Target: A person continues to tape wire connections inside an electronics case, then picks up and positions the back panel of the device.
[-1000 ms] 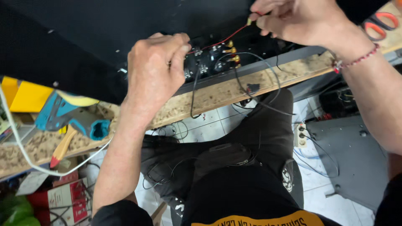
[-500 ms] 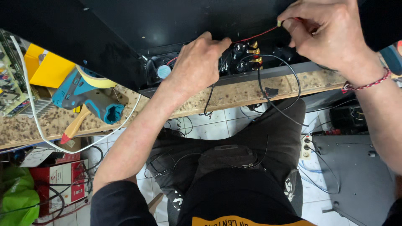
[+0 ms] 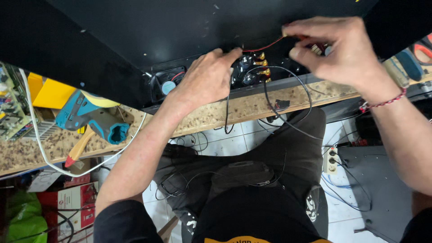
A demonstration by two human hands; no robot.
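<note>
Your left hand (image 3: 204, 81) lies flat-fingered over the rear edge of the black case (image 3: 148, 40). Its fingertips press against the cluster of gold terminals (image 3: 261, 65) and it closes on nothing you can see; the palm covers part of the panel just right of the small fan (image 3: 165, 84).

Your right hand (image 3: 335, 51) has its grip pinched shut, thumb and forefinger together on the end of the red wire (image 3: 263, 46). That wire runs left from your fingertips to the terminals, just above them. What else sits inside that pinch is hidden by your fingers. A red cord bracelet (image 3: 382, 103) circles that wrist.

A black wire (image 3: 288, 96) loops down from the terminals, over the edge of the counter (image 3: 252, 108) and toward your lap. The case rests on the counter and takes up most of the upper view.

Farther left on the counter lies a blue glue gun (image 3: 90, 118), beside it a yellow box (image 3: 51, 93), and just below them a wooden-handled tool (image 3: 77, 150) with a red tip. A white cable (image 3: 45, 155) curves around them.

Below the counter, your knees in dark trousers sit over a white tiled floor (image 3: 234, 144), with a power strip (image 3: 332, 159) to the right and a red carton (image 3: 67, 202) to the left.
</note>
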